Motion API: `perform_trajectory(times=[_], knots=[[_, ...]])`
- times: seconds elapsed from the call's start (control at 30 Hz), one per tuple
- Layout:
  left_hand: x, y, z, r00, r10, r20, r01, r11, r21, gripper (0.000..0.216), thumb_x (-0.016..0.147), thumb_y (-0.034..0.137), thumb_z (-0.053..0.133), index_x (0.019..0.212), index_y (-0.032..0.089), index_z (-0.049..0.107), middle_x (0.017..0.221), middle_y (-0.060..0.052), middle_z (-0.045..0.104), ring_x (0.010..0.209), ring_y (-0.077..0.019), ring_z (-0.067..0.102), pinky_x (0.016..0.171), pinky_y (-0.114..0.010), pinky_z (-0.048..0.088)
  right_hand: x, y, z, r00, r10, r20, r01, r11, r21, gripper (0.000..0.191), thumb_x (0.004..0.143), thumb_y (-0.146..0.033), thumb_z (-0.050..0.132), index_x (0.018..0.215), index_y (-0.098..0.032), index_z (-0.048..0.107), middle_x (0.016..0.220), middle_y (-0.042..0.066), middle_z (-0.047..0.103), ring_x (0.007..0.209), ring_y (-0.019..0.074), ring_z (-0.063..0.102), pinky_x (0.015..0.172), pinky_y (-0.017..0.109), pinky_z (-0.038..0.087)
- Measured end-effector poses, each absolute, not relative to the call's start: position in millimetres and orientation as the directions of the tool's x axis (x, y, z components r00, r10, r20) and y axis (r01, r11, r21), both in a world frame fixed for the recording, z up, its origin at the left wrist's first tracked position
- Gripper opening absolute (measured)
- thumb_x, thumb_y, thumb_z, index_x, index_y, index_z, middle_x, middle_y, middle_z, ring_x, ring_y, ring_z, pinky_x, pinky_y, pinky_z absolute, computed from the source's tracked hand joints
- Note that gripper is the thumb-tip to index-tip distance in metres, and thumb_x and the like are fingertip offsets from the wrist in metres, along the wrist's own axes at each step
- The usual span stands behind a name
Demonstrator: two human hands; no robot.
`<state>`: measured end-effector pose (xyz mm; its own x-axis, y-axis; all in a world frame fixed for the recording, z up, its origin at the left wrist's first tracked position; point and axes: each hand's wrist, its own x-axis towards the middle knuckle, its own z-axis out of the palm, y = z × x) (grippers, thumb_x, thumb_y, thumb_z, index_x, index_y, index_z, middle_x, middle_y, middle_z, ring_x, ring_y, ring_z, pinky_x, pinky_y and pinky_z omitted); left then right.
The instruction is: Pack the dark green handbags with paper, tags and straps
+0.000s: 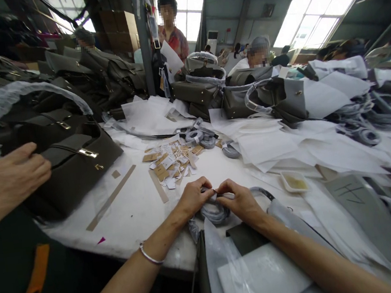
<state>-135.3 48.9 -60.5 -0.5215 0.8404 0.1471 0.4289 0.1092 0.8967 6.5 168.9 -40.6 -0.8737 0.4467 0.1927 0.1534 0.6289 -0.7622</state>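
Observation:
My left hand (192,197) and my right hand (240,201) meet at the front of the white table (135,206), both pinched on a coiled grey strap (215,212) wrapped in clear film. A silver bangle (150,255) circles my left wrist. Just below my hands lies a dark bag (245,237) under plastic wrap and a white sheet (268,275). Beyond my hands sits a scatter of small paper tags (172,161).
A co-worker's hand (9,181) at the left rests by a dark olive handbag (75,168) with a wrapped handle. More bags (202,88), white tissue sheets (270,144) and coiled straps (363,121) cover the far table. Several people work at the back.

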Motion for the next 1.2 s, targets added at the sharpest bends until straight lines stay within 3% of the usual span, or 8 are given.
perform_trajectory(times=[0.13, 0.4, 0.6, 0.8, 0.93, 1.03, 1.13, 1.2], knots=[[-134.6, 50.2, -60.1, -0.479, 0.86, 0.174, 0.468, 0.082, 0.88, 0.015, 0.08, 0.023, 0.059, 0.091, 0.021, 0.068, 0.089, 0.0, 0.071, 0.084, -0.0168, 0.064, 0.077, -0.026, 0.047, 2.1, 164.3, -48.2, -0.867, 0.42, 0.27, 0.133, 0.717, -0.685, 0.021, 0.073, -0.017, 0.064, 0.089, -0.022, 0.051, 0.086, 0.001, 0.064, 0.083, 0.019, 0.064, 0.077, 0.031, 0.05], [-134.8, 43.8, -59.1, -0.359, 0.897, 0.258, 0.58, -0.002, 0.815, 0.022, 0.073, 0.014, 0.063, 0.094, 0.022, 0.064, 0.094, -0.001, 0.067, 0.094, -0.0186, 0.059, 0.088, -0.028, 0.045, -3.5, 172.8, -55.5, -0.918, 0.176, 0.356, 0.06, 0.948, -0.314, 0.023, 0.074, -0.004, 0.05, 0.09, -0.021, 0.05, 0.086, 0.005, 0.061, 0.081, 0.0223, 0.057, 0.075, 0.033, 0.046], [-138.1, 53.9, -61.9, -0.342, 0.897, 0.279, 0.65, 0.011, 0.76, 0.016, 0.077, 0.012, 0.059, 0.09, 0.022, 0.06, 0.09, 0.0, 0.064, 0.087, -0.0176, 0.059, 0.08, -0.028, 0.045, -8.4, 184.3, -52.2, -0.935, 0.121, 0.334, 0.033, 0.966, -0.258, 0.023, 0.077, -0.003, 0.052, 0.092, -0.02, 0.053, 0.09, 0.007, 0.065, 0.085, 0.0235, 0.059, 0.079, 0.035, 0.047], [-136.2, 55.1, -60.6, -0.35, 0.893, 0.283, 0.681, 0.035, 0.731, 0.006, 0.08, 0.016, 0.059, 0.08, 0.021, 0.057, 0.081, 0.001, 0.06, 0.079, -0.0165, 0.056, 0.074, -0.027, 0.043, 6.1, 183.4, -16.6, -0.927, 0.139, 0.349, 0.022, 0.948, -0.319, 0.015, 0.082, -0.009, 0.063, 0.091, -0.021, 0.06, 0.087, 0.004, 0.069, 0.087, 0.022, 0.062, 0.084, 0.035, 0.046], [-136.2, 53.4, -57.4, -0.341, 0.89, 0.304, 0.688, 0.016, 0.726, 0.006, 0.082, 0.024, 0.057, 0.077, 0.021, 0.057, 0.078, 0.0, 0.059, 0.075, -0.0169, 0.056, 0.071, -0.028, 0.042, 66.0, 200.7, 26.3, -0.839, 0.272, 0.471, 0.099, 0.928, -0.359, 0.01, 0.087, -0.019, 0.062, 0.097, -0.023, 0.064, 0.095, 0.005, 0.071, 0.096, 0.0222, 0.064, 0.092, 0.037, 0.045], [-140.6, 55.5, -59.2, -0.365, 0.887, 0.282, 0.68, 0.047, 0.732, 0.009, 0.082, 0.031, 0.056, 0.08, 0.022, 0.059, 0.08, 0.0, 0.063, 0.075, -0.0176, 0.059, 0.071, -0.028, 0.044, 143.2, 231.7, 50.6, -0.686, 0.534, 0.494, 0.365, 0.84, -0.402, 0.011, 0.087, -0.029, 0.061, 0.093, -0.024, 0.068, 0.095, 0.004, 0.073, 0.096, 0.0234, 0.065, 0.091, 0.037, 0.046], [-143.7, 57.9, -60.9, -0.383, 0.887, 0.26, 0.668, 0.071, 0.741, 0.016, 0.08, 0.04, 0.057, 0.08, 0.023, 0.06, 0.08, 0.001, 0.066, 0.075, -0.0189, 0.062, 0.071, -0.028, 0.045, 231.7, 272.8, 65.3, -0.364, 0.832, 0.419, 0.676, 0.546, -0.495, 0.02, 0.081, -0.038, 0.061, 0.091, -0.023, 0.071, 0.091, 0.005, 0.074, 0.087, 0.025, 0.067, 0.084, 0.036, 0.048], [-143.8, 58.3, -60.5, -0.4, 0.884, 0.241, 0.66, 0.095, 0.745, 0.021, 0.078, 0.045, 0.058, 0.08, 0.024, 0.06, 0.079, 0.001, 0.068, 0.074, -0.0195, 0.063, 0.071, -0.028, 0.046, 282.0, 299.9, 68.6, -0.129, 0.922, 0.365, 0.779, 0.322, -0.538, 0.023, 0.077, -0.038, 0.062, 0.09, -0.022, 0.072, 0.089, 0.006, 0.074, 0.087, 0.0269, 0.067, 0.082, 0.037, 0.047]])
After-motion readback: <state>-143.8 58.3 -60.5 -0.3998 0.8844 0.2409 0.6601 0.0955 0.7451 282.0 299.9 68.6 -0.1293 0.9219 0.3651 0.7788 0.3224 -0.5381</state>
